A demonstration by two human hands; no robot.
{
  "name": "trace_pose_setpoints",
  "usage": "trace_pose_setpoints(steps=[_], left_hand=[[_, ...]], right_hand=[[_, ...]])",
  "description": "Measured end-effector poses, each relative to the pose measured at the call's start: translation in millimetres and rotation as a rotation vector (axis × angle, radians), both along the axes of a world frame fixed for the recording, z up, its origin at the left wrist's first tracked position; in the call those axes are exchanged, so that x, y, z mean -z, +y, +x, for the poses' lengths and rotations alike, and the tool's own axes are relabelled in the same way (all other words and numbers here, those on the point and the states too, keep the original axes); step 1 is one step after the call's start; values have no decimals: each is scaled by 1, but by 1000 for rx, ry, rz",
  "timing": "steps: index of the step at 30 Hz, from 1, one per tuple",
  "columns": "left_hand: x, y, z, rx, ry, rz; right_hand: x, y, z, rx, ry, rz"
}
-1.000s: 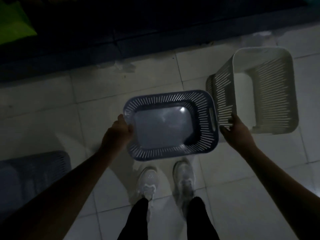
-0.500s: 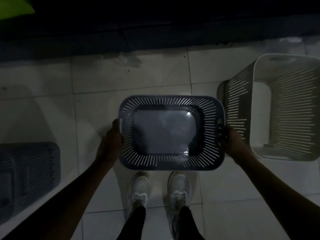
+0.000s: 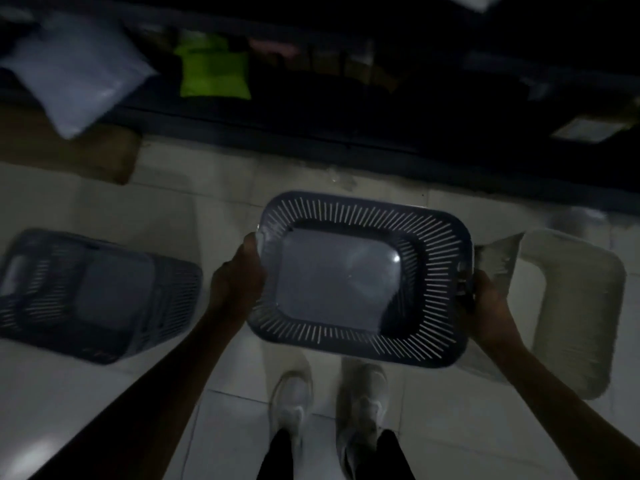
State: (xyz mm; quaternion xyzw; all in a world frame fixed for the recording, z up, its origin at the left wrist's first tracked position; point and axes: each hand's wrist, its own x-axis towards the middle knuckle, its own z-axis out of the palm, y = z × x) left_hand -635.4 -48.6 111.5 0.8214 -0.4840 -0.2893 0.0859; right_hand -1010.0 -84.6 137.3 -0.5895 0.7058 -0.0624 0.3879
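We hold the grey basket in the air in front of the body, above the tiled floor and a little ahead of our shoes, which stand at 6 o'clock from it. Its opening faces up to us, so we look straight down onto its flat bottom. The left hand grasps the short rim at 9 o'clock and the right hand grasps the opposite short rim at 3 o'clock, where a handle slot seems to be cut. The fingers that go under the rim are hidden, so we cannot say how deep they reach. We judge this basket as light, because it is thin plastic, nothing lies in it, and its walls are full of narrow slots. It should be stiff enough to keep its form, yet the slotted walls can bend if we squeeze them, so the thick rolled rim and the handle slots are the better places to take it. The plastic looks smooth, and a grip on both short ends stops it from tipping. A white basket lies on its side at 3 o'clock, just beside the right hand, and a dark basket lies on the floor at 9 o'clock, well apart. At 12 o'clock a dark shelf carries blurred packets.
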Motion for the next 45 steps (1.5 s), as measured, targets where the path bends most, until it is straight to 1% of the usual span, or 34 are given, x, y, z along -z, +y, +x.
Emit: trace_pose_setpoints(steps=[2, 3, 6, 8, 11, 15, 18, 21, 23, 25, 28, 31, 34, 37, 40, 45], left_hand=[[-27, 10, 24, -71, 52, -25], [-40, 18, 38, -83, 45, -55], [-69, 48, 90, -58, -79, -141], [-85, 72, 130, -75, -153, -116], [-105, 114, 203, -251, -59, -110], [-130, 173, 289, -189, -142, -89], [-138, 218, 362, -158, -210, -84], [-149, 250, 418, -165, -212, -19], [-153, 268, 450, -145, -230, -13], [-152, 277, 479, -172, -214, -20], [-145, 280, 513, -153, -208, -13], [-136, 266, 545, -113, -199, -43], [-122, 245, 574, -56, -165, -60], [-111, 216, 600, -13, -191, -43], [-106, 191, 618, 44, -189, -37], [-100, 165, 632, 109, -154, -31]], right_hand=[[-23, -7, 28, -33, 4, -3], [-32, -9, 46, -51, 10, -12], [-57, -8, 105, -105, -21, -23], [-69, 0, 150, -151, -26, -46], [-79, 27, 225, -211, -35, -61], [-88, 70, 322, -215, -75, -23], [-91, 105, 395, -165, -119, 25], [-91, 134, 455, -164, -123, 54], [-90, 148, 487, -160, -148, 64], [-93, 157, 514, -161, -150, 73], [-95, 166, 543, -156, -134, 52], [-92, 170, 567, -169, -87, 13], [-81, 170, 587, -104, -88, 6], [-73, 162, 608, -35, -98, 10], [-74, 159, 621, 38, -117, 11], [-76, 168, 632, 57, -77, -7]])
